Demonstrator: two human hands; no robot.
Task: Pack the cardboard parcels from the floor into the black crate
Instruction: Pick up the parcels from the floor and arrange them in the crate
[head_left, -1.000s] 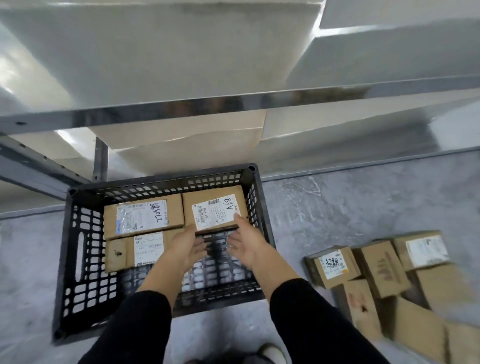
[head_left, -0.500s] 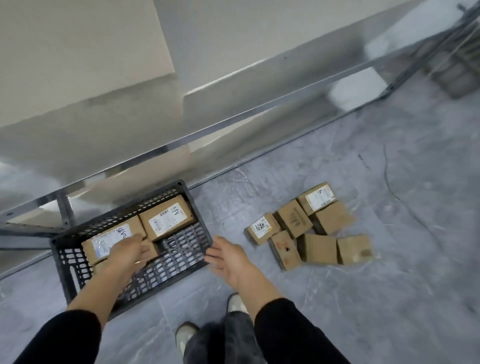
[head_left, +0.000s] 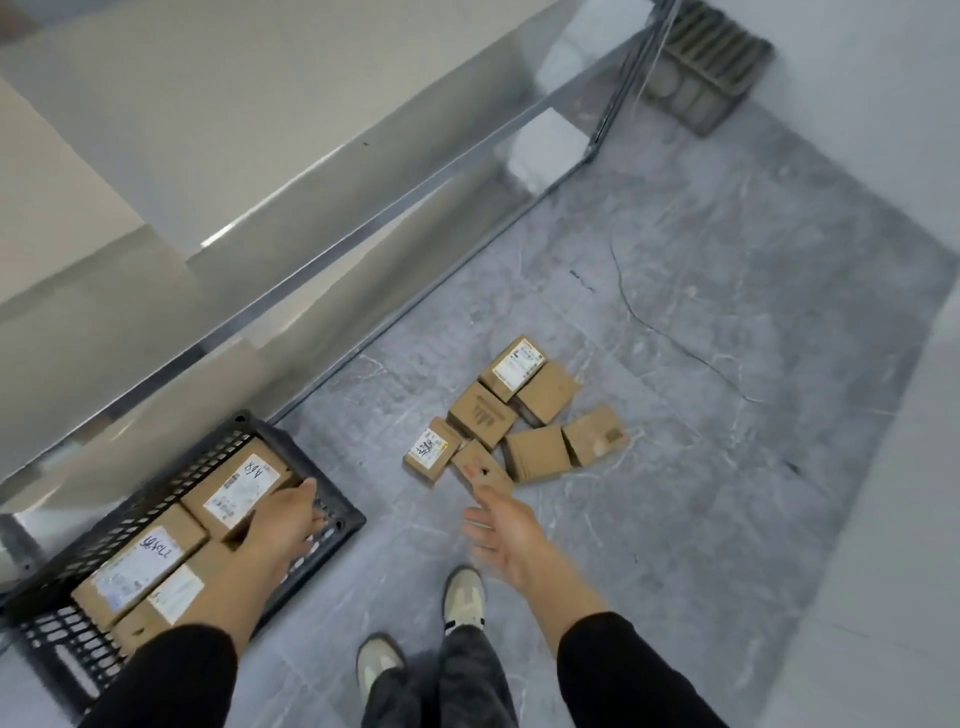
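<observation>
- Left grip (head_left: 283, 525): fingers straight and together, holding nothing. It lies low over the black crate (head_left: 208, 449), beside the parcel marked "8/A" (head_left: 236, 493); contact with that parcel cannot be confirmed.
- Right grip (head_left: 501, 530): fingers spread and relaxed, holding nothing, stretched out above the floor (head_left: 675, 519).
- Crate contents: three labelled parcels sit under and behind the left grip, along the crate's far side. The mesh base on the near side, beneath that grip's fingertips, is bare.
- Floor stock: seven parcels lie clustered ahead of the right grip. The nearest parcel (head_left: 483, 473), bearing a red mark, is just beyond its fingertips. A labelled parcel (head_left: 434, 449) touches it on the side toward the left grip.
- Step in hand, as judged: fetching the next parcel; the task is well under half done.
- Recommended practice:
  - Take the nearest parcel first. It lies on the edge of the cluster and should lift free without dragging its neighbours.
  - Span it across its opposite sides with thumb and fingers, not by one corner.
  - Set it flat in the bare space by the left grip, flush against the "8/A" parcel.
- Risk: a loose one-handed hold may let the parcel tilt and catch on the crate rim.
</observation>
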